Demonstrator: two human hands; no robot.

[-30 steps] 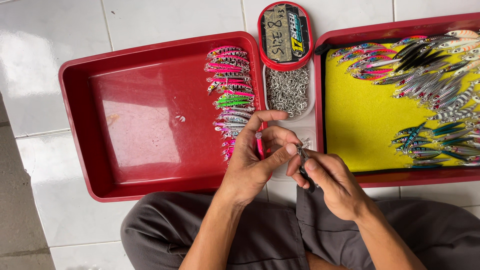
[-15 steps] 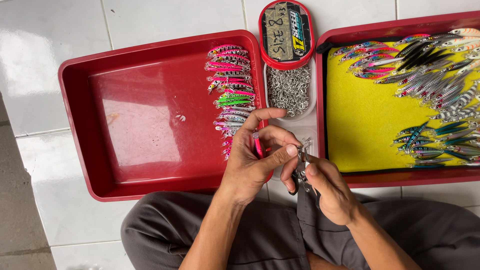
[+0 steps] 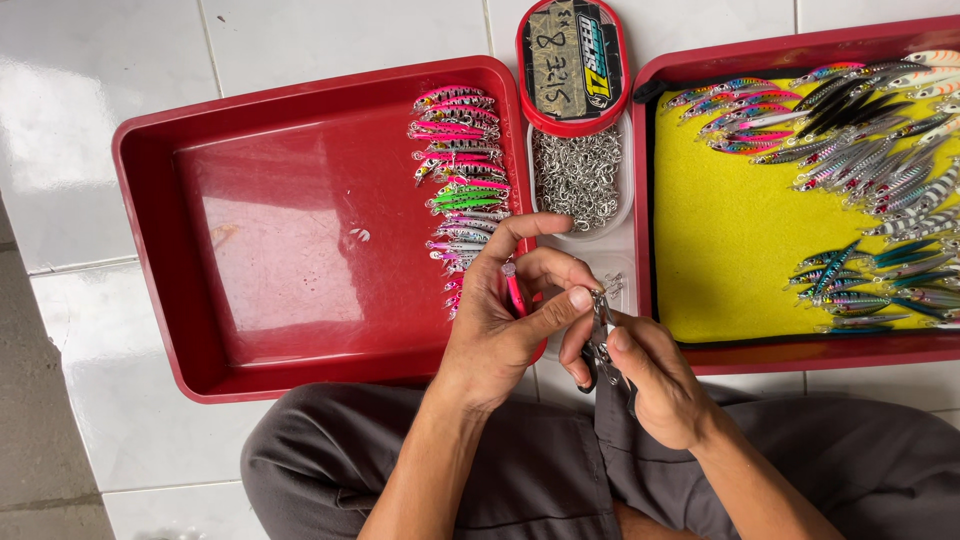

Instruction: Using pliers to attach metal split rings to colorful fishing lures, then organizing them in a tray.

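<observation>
Standing over the tiled floor (image 3: 90, 150), I am looking first at the left red tray (image 3: 300, 260); it is lying mostly bare, with a column of finished lures (image 3: 455, 170) stacked along its right wall, each one lying crosswise, probably so they stay sorted and within reach. Just near of that column the left hand (image 3: 500, 320) is pinching a pink lure (image 3: 515, 292); its fingers are curling round the body and the thumb is pressing toward the tool, steadying it. The lure's long axis is running roughly far to near, standing almost on end in the grip; which end is the nose I cannot tell. Beyond, a small tub of metal rings (image 3: 578, 175) is sitting between the trays, handy to both hands, with its red lid (image 3: 572, 65) propped at the far end. The right hand (image 3: 655, 385) is squeezing small pliers (image 3: 603, 335), fingers pressed together round the handles, tips pointing far toward the lure. On the right, a yellow-lined tray (image 3: 730, 240) is holding loose lures (image 3: 860, 130).
</observation>
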